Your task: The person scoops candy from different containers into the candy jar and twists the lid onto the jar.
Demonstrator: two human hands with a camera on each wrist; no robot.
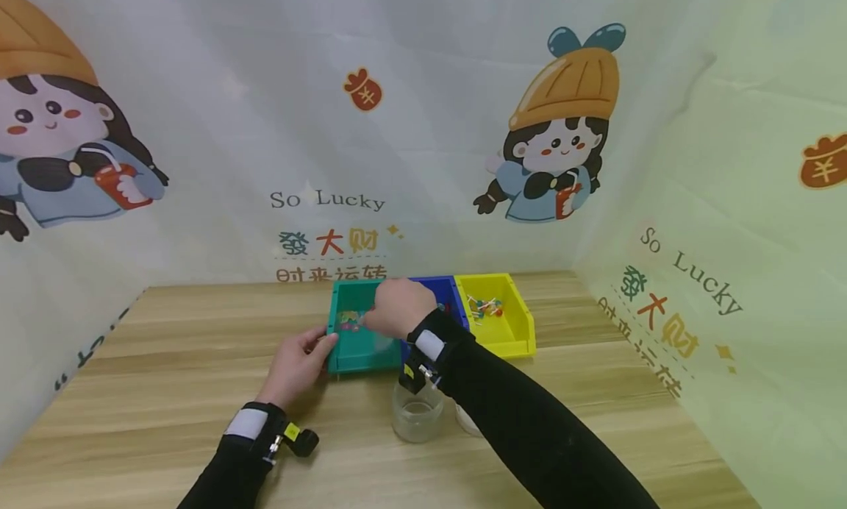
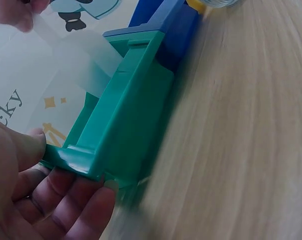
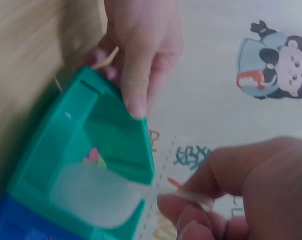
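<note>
My left hand (image 1: 291, 365) grips the left wall of a green bin (image 1: 364, 360), thumb over the rim and fingers below, as the left wrist view shows. My right hand (image 1: 404, 307) reaches over the bin and pinches the thin handle of a translucent white spoon (image 3: 93, 195). The spoon's wide, rounded bowl hangs inside the bin; motion blurs it. Small pink and green pieces (image 1: 348, 321) lie on the bin's floor, partly behind the spoon in the right wrist view. I cannot tell whether the bowl carries anything.
A blue bin (image 2: 178, 37) adjoins the green one, mostly behind my right hand. Beyond it stands a yellow bin (image 1: 506, 340) with small ball-headed sticks (image 1: 486, 307). In front are a glass jar (image 1: 418, 413) and another container (image 1: 467, 421), partly behind my right forearm. Printed cloth (image 1: 423, 141) hangs behind.
</note>
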